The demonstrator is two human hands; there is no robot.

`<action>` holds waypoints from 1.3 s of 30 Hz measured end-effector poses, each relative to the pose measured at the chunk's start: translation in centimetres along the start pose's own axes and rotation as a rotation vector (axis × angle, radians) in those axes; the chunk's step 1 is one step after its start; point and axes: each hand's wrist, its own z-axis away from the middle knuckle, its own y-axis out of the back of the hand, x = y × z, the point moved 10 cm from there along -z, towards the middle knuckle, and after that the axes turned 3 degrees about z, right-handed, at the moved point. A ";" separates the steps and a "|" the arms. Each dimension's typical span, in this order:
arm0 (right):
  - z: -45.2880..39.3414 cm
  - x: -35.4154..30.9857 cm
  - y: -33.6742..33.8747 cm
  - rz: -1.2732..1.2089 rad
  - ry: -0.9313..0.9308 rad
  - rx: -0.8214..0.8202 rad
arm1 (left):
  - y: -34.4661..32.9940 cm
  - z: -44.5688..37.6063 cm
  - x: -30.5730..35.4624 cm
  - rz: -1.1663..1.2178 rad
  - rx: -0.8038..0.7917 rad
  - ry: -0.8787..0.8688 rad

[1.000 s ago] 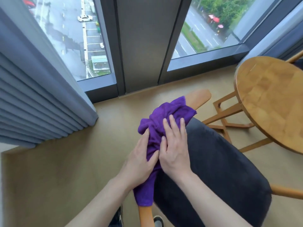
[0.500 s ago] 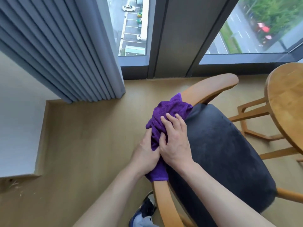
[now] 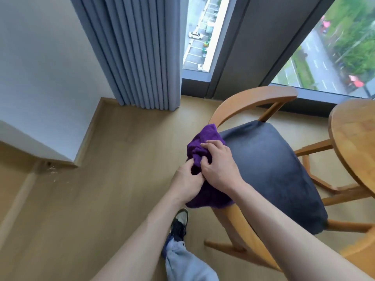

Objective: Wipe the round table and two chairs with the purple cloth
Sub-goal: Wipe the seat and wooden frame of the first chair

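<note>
On the curved wooden rail of the chair [image 3: 249, 102], at the seat's near-left edge, the purple cloth [image 3: 205, 142] is bunched and gripped by both hands. The fingers [image 3: 209, 146] of the right hand [image 3: 220, 169] are curled over the top of the cloth and clenched into its folds, the thumb being pressed in from the near side. The left hand [image 3: 187, 184] is set just beside and below the right, touching it; its fingers are wrapped round the lower part of the cloth, though their tips are hidden by the fabric. Beyond the right fingertips a rounded lump of cloth is seen lying against the rail, and below both hands a flap of cloth is draped over the rail. To the right of the fingers the dark upholstered seat [image 3: 272, 169] is shown, with the rail arching round its far side. Farther right, well apart from the fingers, the edge of the round wooden counter [image 3: 353, 134] is cut by the frame. To the left of the fingers lies pale wood flooring [image 3: 101, 179], and beyond them a pleated grey curtain [image 3: 140, 57] hangs beside a window [image 3: 200, 37]. Below the left forearm a shoe [image 3: 179, 222] and a light trouser leg [image 3: 184, 262] are visible.
</note>
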 end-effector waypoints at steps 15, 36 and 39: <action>18.0 6.9 -1.3 0.303 0.406 0.120 | -10.7 14.7 -8.4 0.111 0.316 -0.033; 27.6 24.7 3.9 0.509 0.631 -0.037 | -17.0 20.4 -1.1 -0.658 0.628 -0.449; 28.4 28.6 6.4 0.495 0.571 -0.074 | -20.6 19.1 -0.7 -0.700 0.408 -0.526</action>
